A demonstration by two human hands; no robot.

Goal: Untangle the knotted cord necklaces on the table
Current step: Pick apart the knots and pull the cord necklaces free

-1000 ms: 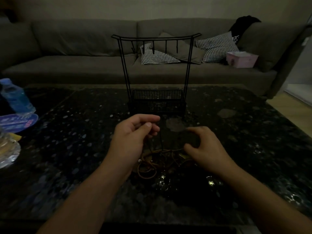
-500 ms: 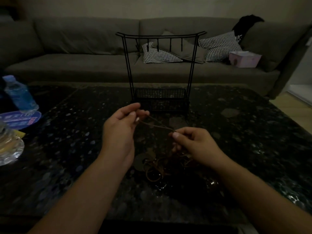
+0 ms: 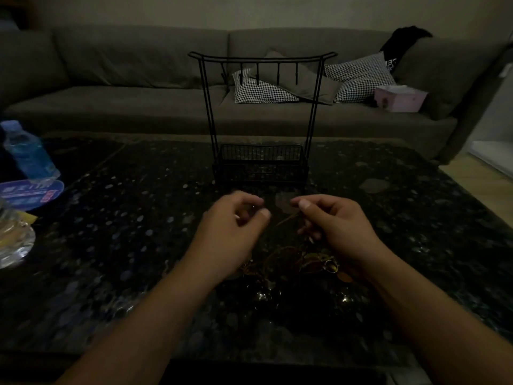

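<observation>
Nearest, both forearms reach in from the bottom edge over the dark speckled table [image 3: 116, 218]. Just ahead of the wrists the brown cord necklaces [image 3: 288, 259] lie in a loose heap on the tabletop, between and partly under the two hands, with a ring-like fitting glinting at the heap's right side. The right hand [image 3: 337, 220] has its fingers curled and pinches a strand that rises out of the heap (thin and hard to follow in this dim light). The left hand [image 3: 236, 226] is curled too, thumb near forefinger, but whether it actually has cord between them I cannot tell.

The risk, as I judge it, is pulling the lifted strand while the rest stays bunched: that would cinch the knot tighter instead of loosening it, or drag the whole heap across the table. Poor light makes picking the wrong loop likely.

Beyond the hands stands a black wire stand [image 3: 262, 112] with hooks on its top bar and a basket at its base. At the far left sit a blue bottle [image 3: 27, 151] and a blue printed fan [image 3: 30, 194]; its lettering is unreadable. Behind everything, a grey sofa [image 3: 138, 79] holds checked cushions [image 3: 358, 76] and a pink box [image 3: 399, 98].
</observation>
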